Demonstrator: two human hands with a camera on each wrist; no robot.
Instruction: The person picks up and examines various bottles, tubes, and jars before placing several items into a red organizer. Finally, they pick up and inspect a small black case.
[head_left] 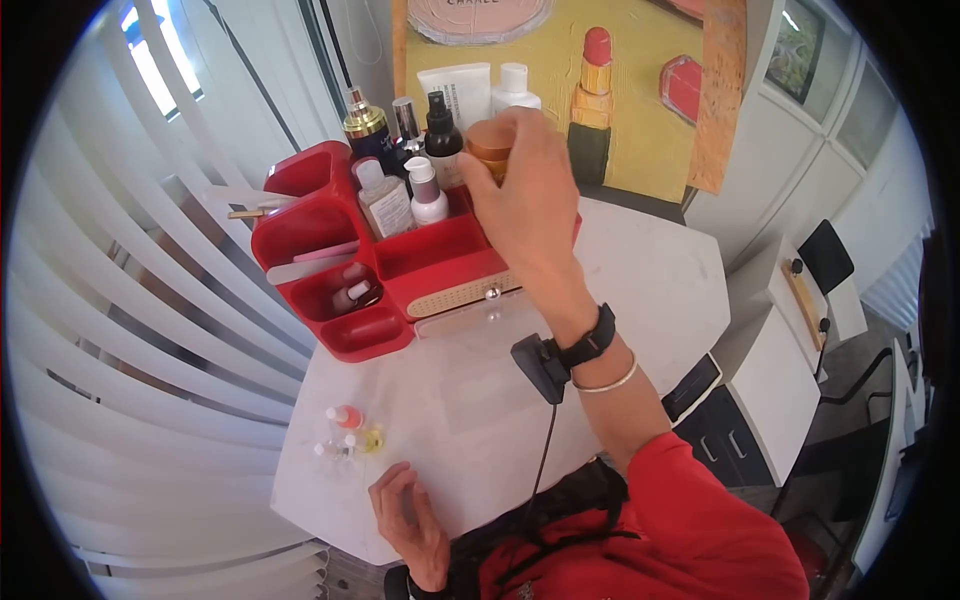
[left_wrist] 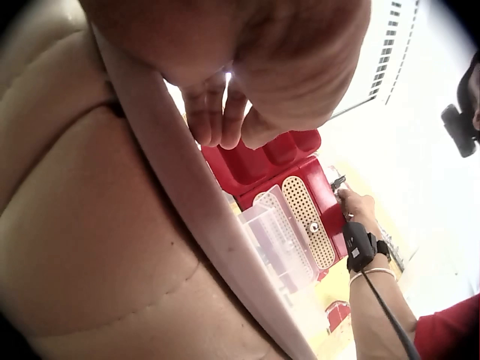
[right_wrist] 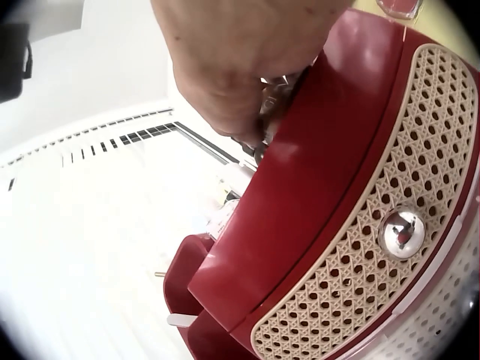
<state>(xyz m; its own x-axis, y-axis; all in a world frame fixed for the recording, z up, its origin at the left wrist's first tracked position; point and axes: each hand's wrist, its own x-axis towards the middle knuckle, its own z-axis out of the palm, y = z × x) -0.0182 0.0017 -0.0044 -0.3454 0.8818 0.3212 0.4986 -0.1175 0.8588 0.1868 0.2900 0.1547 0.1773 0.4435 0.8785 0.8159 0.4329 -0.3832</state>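
In the head view my right hand is at the back right of a red cosmetics organizer. Its thumb and fingers grip an amber jar with a brown lid. Beside the jar stand a black spray bottle, a white pump bottle and a clear bottle. My left hand is at the table's front edge, its fingers loosely bent and holding nothing. Close to it, several small bottles sit on the table. The right wrist view hides most of the jar behind the hand.
A clear drawer sticks out below the woven front panel with its silver knob. A white tube and a white bottle stand behind. White blinds hang left of the table.
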